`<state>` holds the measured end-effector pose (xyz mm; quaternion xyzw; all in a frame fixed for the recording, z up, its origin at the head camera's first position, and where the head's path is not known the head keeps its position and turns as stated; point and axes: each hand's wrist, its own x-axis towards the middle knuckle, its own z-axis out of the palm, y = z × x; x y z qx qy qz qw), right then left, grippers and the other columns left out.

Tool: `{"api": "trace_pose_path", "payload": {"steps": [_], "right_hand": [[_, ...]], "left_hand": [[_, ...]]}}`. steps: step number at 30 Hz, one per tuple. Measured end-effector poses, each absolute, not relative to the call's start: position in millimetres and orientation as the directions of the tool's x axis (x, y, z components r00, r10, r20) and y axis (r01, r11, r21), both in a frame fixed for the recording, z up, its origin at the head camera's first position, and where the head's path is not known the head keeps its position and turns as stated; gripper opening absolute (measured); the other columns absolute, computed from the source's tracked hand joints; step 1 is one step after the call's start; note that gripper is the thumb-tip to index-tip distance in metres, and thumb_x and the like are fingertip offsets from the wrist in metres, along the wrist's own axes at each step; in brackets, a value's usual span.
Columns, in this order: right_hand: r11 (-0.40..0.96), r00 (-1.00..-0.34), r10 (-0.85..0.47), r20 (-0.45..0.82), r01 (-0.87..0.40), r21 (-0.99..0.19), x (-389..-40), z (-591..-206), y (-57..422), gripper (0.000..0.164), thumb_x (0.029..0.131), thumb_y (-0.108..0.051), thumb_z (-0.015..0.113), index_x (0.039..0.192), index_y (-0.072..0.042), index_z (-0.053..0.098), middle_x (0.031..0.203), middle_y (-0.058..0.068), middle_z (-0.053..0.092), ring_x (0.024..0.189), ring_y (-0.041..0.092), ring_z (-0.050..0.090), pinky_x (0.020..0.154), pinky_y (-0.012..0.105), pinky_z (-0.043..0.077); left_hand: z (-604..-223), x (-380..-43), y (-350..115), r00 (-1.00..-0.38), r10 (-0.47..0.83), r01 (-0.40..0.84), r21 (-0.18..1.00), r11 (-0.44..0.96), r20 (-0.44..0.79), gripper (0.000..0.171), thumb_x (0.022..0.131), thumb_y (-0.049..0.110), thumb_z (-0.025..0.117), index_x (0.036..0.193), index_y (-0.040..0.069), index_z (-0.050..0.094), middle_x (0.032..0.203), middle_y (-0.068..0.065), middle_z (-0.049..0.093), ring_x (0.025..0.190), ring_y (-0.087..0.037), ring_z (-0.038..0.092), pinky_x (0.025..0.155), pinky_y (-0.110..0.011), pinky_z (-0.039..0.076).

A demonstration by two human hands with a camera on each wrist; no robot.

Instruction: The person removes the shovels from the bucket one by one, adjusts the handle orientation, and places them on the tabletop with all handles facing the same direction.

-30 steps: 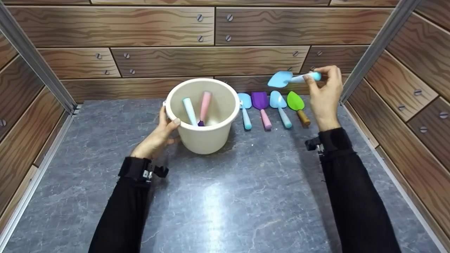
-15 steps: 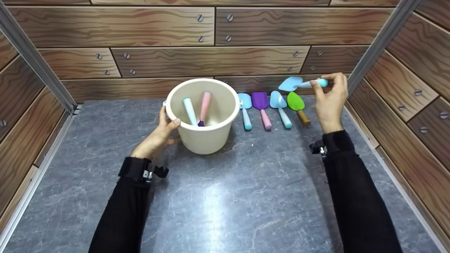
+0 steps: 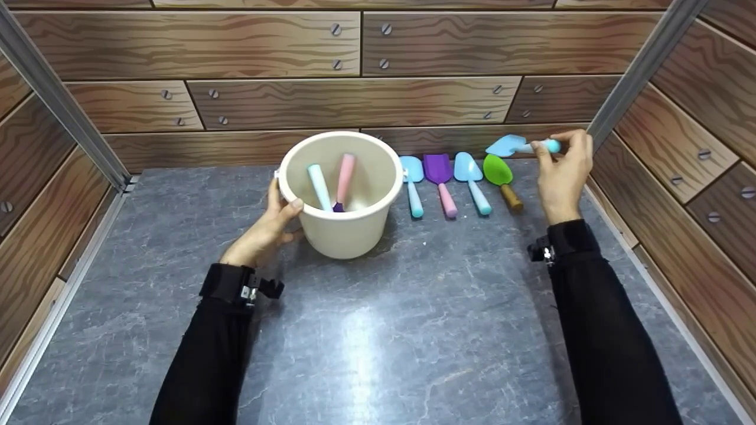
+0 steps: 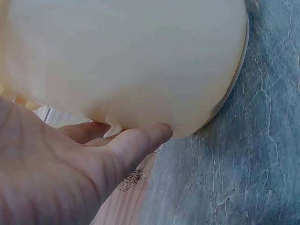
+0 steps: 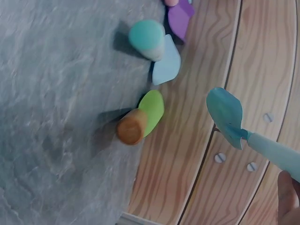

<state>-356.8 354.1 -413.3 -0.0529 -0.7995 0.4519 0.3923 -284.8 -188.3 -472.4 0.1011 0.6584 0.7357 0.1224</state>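
A cream bucket (image 3: pixel 342 233) stands upright at the back, left of the row of tools. My left hand (image 3: pixel 260 227) holds it by the left side, thumb at the rim and several fingers (image 4: pixel 140 138) against the outer wall. Inside lean two tools, showing a pale blue handle (image 3: pixel 320 188) and a pink handle (image 3: pixel 345 180); their lower ends are mostly hidden. At the right, my right hand (image 3: pixel 564 171) pinches a light blue toy trowel (image 3: pixel 507 146) near the end of its handle. The trowel hangs above the floor, its blade pointing left, behind the green trowel (image 3: pixel 498 170).
Right of the bucket lie a light blue flat-bladed shovel (image 3: pixel 416 200), a purple shovel with a pink handle (image 3: pixel 437 169) and another light blue trowel (image 3: pixel 468 168), in line with the green one. Wood-patterned walls (image 3: pixel 354 103) enclose the grey surface (image 3: pixel 354 330).
My right hand has moved right and slightly down in the head view, carrying the light blue trowel along. My left hand and the bucket have stayed put.
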Motion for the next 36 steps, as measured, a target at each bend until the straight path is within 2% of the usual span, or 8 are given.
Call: {"api": "trace_pose_path", "payload": {"steps": [7, 11, 21, 29, 36], "right_hand": [[0.626, -0.681, 0.455, 0.573, -0.213, -0.75, -360.4, -422.3, 366.2, 0.042, 0.108, -0.019, 0.086, 0.131, 0.009, 0.067, 0.11, -0.025, 0.042, 0.108, -0.009, 0.046, 0.102, 0.019, 0.049], [0.651, -0.69, 0.458, 0.56, -0.168, -0.74, -362.1, -426.9, 372.4, 0.041, 0.11, -0.022, 0.083, 0.132, 0.009, 0.065, 0.111, -0.024, 0.039, 0.107, -0.009, 0.044, 0.101, 0.022, 0.051], [0.657, -0.7, 0.495, 0.515, -0.086, -0.749, -364.0, -438.6, 388.2, 0.041, 0.111, -0.025, 0.083, 0.133, 0.006, 0.066, 0.113, -0.02, 0.04, 0.114, 0.005, 0.049, 0.102, 0.022, 0.048], [0.675, -0.706, 0.487, 0.515, -0.069, -0.734, -362.8, -451.4, 398.9, 0.037, 0.111, -0.021, 0.082, 0.13, 0.007, 0.065, 0.114, -0.019, 0.04, 0.116, 0.01, 0.052, 0.103, 0.025, 0.049], [0.688, -0.71, 0.486, 0.509, -0.049, -0.724, -360.3, -457.5, 403.4, 0.035, 0.111, -0.017, 0.082, 0.13, 0.008, 0.066, 0.114, -0.014, 0.044, 0.118, 0.018, 0.053, 0.104, 0.029, 0.048]], "left_hand": [[-471.6, -284.3, -188.8, -0.947, 0.32, -0.062, 0.994, -0.09, -0.03, 0.157, 0.089, 0.081, 0.09, 0.184, 0.033, -0.025, 0.198, -0.022, -0.017, 0.186, -0.046, 0.0, 0.142, -0.087, 0.019], [-470.8, -284.1, -189.1, -0.946, 0.322, -0.064, 0.995, -0.081, -0.035, 0.154, 0.093, 0.078, 0.088, 0.184, 0.032, -0.027, 0.197, -0.022, -0.016, 0.186, -0.045, -0.001, 0.142, -0.087, 0.018], [-469.9, -283.2, -189.8, -0.945, 0.324, -0.06, 0.997, -0.052, -0.04, 0.142, 0.102, 0.07, 0.081, 0.184, 0.032, -0.028, 0.197, -0.023, -0.017, 0.186, -0.047, 0.0, 0.142, -0.086, 0.02], [-471.4, -282.5, -188.8, -0.946, 0.322, -0.055, 0.993, -0.109, -0.017, 0.16, 0.086, 0.083, 0.092, 0.185, 0.031, -0.023, 0.198, -0.021, -0.015, 0.186, -0.045, 0.004, 0.143, -0.085, 0.022], [-471.3, -282.9, -187.9, -0.948, 0.319, -0.055, 0.991, -0.125, -0.013, 0.165, 0.083, 0.084, 0.094, 0.185, 0.031, -0.024, 0.198, -0.021, -0.015, 0.186, -0.046, 0.005, 0.143, -0.084, 0.022]]}}
